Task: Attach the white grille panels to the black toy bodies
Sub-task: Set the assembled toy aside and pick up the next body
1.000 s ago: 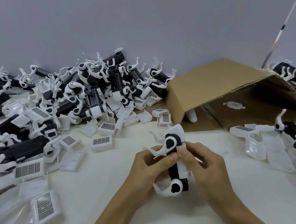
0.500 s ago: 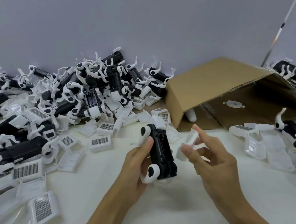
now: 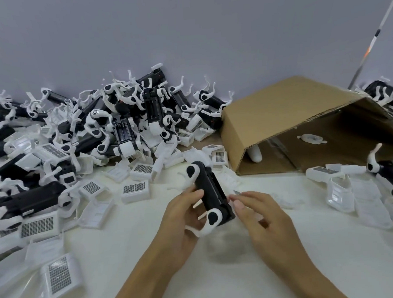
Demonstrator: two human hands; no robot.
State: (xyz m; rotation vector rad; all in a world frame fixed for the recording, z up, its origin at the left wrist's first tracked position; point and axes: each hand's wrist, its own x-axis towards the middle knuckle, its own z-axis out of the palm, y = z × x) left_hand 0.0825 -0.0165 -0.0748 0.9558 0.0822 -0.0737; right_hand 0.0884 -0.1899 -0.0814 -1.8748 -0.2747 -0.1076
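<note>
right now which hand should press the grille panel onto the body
Right. The left hand already grips the black toy body, and the right hand sits beside it with something small and pale at its fingers.

a plain grey-lilac wall [image 3: 184, 31] fills the upper half, evenly lit, without windows. a white tabletop [image 3: 220, 282] spreads from the centre to 6 o'clock, meeting the wall. at 2 o'clock a thin white rod [image 3: 375, 34] with a dark and orange band leans against the wall

Black toy body [image 3: 212, 194] between hands [image 3: 185, 214]
</note>
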